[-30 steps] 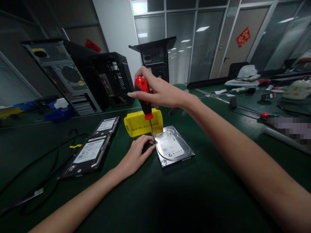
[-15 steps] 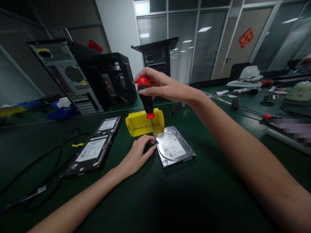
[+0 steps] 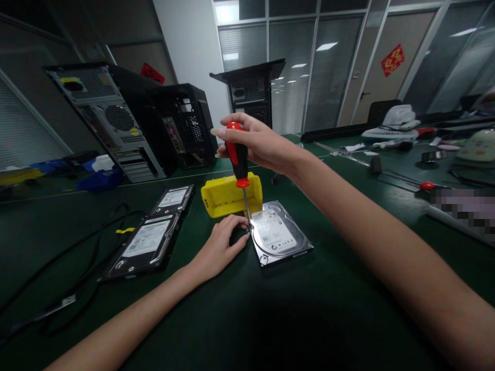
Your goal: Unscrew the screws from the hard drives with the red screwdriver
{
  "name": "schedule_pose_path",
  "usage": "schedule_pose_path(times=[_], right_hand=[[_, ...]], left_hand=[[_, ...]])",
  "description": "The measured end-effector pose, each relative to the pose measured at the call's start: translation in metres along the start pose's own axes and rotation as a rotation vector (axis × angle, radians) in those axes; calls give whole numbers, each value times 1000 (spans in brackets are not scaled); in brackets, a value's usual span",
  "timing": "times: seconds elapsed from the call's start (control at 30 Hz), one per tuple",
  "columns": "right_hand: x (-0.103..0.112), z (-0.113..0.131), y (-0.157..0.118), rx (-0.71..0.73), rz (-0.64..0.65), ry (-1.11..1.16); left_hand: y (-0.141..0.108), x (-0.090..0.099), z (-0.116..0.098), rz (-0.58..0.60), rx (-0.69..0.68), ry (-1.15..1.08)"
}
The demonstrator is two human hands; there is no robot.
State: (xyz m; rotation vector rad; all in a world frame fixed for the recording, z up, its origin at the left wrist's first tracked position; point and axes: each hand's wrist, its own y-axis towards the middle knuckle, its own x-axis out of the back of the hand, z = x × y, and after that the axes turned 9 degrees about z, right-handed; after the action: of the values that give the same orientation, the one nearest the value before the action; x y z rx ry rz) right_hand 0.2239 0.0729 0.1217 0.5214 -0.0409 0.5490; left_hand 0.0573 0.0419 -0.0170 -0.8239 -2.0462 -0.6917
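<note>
A hard drive (image 3: 276,232) lies label up on the green table. My right hand (image 3: 255,136) grips the red and black handle of a screwdriver (image 3: 238,162) near its top, with some fingers loose from it. The screwdriver leans slightly, its shaft pointing down to the drive's left edge. Beside that edge, my left hand (image 3: 224,242) rests on the table with thumb and fingertips drawn together at the shaft's tip. What they pinch there is too small to make out. Right behind the drive, a yellow bin (image 3: 222,193) sits tipped toward me.
Two more hard drives (image 3: 145,242) lie end to end on the left, near black cables (image 3: 87,257). Computer cases (image 3: 116,118) stand along the back. Blue bins (image 3: 99,178) are at far left. Tools and a white hot-glue-gun-like device (image 3: 398,121) lie at right.
My right hand has shifted its fingers around the handle, with the thumb now across its top. The handle has moved slightly right and the screwdriver is more upright. My left hand stays put.
</note>
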Motion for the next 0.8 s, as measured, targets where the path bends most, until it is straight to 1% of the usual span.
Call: schedule_pose_path(times=[0.07, 0.17, 0.3, 0.37, 0.43, 0.5, 0.6, 0.63, 0.7, 0.8], right_hand=[[3, -3, 1, -28, 2, 115], [11, -7, 2, -51, 62, 214], [21, -5, -3, -115, 71, 341], [22, -4, -6, -142, 113, 406], [19, -4, -7, -137, 145, 455], [12, -8, -5, -115, 111, 463], [-1, -13, 1, -64, -32, 419], [-4, -14, 2, -42, -54, 406], [-7, -15, 3, -24, -75, 388], [-5, -12, 1, -69, -74, 393]], left_hand=[[0, 0, 0, 5, -1, -2], [0, 0, 1, 10, -1, -5], [0, -1, 2, 12, -2, -9], [0, -1, 1, 13, 3, -13], [0, -1, 1, 16, 9, -18], [1, -1, 1, 14, 12, -20], [2, -1, 1, 12, 10, -21], [2, -1, 1, 11, 7, -21], [1, -1, 1, 11, 1, -20], [1, -1, 2, 9, -3, -18]])
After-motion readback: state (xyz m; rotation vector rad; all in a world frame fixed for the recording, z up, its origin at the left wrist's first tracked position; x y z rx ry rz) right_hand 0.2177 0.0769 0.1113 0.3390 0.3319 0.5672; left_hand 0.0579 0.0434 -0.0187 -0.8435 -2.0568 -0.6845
